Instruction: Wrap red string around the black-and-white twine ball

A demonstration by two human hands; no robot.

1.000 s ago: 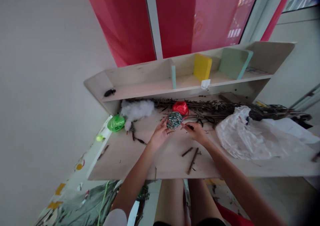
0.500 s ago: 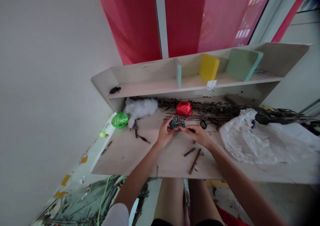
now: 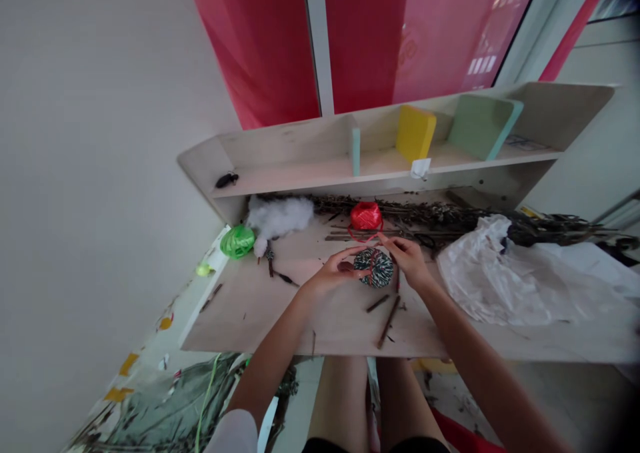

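A round bundle wound in dark green and white cord [image 3: 381,270], crossed by thin red strands, sits low over the desk. My left hand [image 3: 334,271] grips its left side, thumb on the near face and fingers along the top. Above its upper right, the fingers of my right hand [image 3: 410,261] are pinched together on a red string [image 3: 369,240]. That string loops back to a ball of shiny red twine [image 3: 367,215] just behind. Some fingertips are hard to make out.
Twigs [image 3: 389,321] lie in front of the bundle. White stuffing [image 3: 283,217] and a green twine ball [image 3: 238,241] are at the left. A crumpled white plastic bag [image 3: 487,273] covers the right side. Dried branches [image 3: 450,214] line the back beneath a shelf [image 3: 295,178].
The bundle has come down and right, its round face turned up toward me. My right hand has shifted from its near side to above it, at the red string.
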